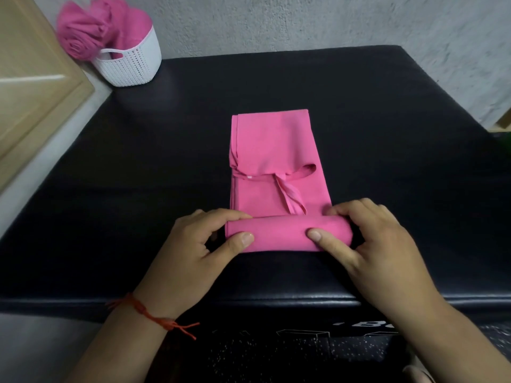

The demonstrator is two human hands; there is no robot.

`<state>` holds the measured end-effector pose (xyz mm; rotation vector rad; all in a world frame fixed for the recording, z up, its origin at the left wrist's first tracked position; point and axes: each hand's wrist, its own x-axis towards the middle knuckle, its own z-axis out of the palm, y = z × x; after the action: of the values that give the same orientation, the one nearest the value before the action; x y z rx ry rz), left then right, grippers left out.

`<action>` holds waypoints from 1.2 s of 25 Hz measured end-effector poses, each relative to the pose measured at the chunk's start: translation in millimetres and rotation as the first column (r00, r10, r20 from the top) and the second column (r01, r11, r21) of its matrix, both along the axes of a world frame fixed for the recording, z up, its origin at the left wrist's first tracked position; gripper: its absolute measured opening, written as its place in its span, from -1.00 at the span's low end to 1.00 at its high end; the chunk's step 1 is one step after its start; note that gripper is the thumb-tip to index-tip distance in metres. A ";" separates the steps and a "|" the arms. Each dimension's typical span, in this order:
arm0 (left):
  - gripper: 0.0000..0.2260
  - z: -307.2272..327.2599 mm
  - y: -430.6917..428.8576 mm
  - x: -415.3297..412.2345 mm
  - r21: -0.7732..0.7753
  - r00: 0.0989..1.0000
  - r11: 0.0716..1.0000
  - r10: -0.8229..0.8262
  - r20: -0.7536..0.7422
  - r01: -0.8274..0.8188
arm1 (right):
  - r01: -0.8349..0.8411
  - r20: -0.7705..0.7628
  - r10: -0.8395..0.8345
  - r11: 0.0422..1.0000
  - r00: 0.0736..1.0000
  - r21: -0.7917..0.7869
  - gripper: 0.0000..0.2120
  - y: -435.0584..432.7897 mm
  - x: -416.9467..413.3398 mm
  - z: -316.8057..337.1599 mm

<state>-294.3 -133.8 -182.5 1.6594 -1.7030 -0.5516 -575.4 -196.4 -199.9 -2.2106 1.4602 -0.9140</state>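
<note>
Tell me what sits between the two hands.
In the head view, the rolled near end of the pink cloth spans the gap; the left hand and the right hand each grip one end of it.

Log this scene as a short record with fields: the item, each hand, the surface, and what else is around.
Item: pink cloth, folded into a long strip, near end rolled up
Left hand: grips the roll's left end
Right hand: grips the roll's right end
Surface: black padded top
Also: white basket at far left, holding rolled pink cloths
</note>
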 end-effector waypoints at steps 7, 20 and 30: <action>-0.74 1.7 1.4 1.5 0.039 0.997 0.997 -0.059 -0.056 0.062 | -0.030 -0.013 0.030 0.999 0.999 -0.010 -0.53 -2.3 1.1 -2.5; -0.49 44.3 -150.8 -18.4 0.245 0.606 0.904 -0.417 0.678 0.349 | -0.020 0.003 0.020 1.000 1.000 0.002 -0.48 -4.5 0.4 -5.9; -0.70 127.9 -201.0 -30.9 0.202 0.640 0.974 -0.222 0.736 0.106 | -0.026 0.021 0.026 1.000 0.999 -0.014 -0.48 -4.6 -1.0 -8.2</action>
<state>-325.2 -334.9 -54.6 2.0099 -2.4823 -0.0132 -576.4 -200.9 -208.1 -2.2176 1.4167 -0.9393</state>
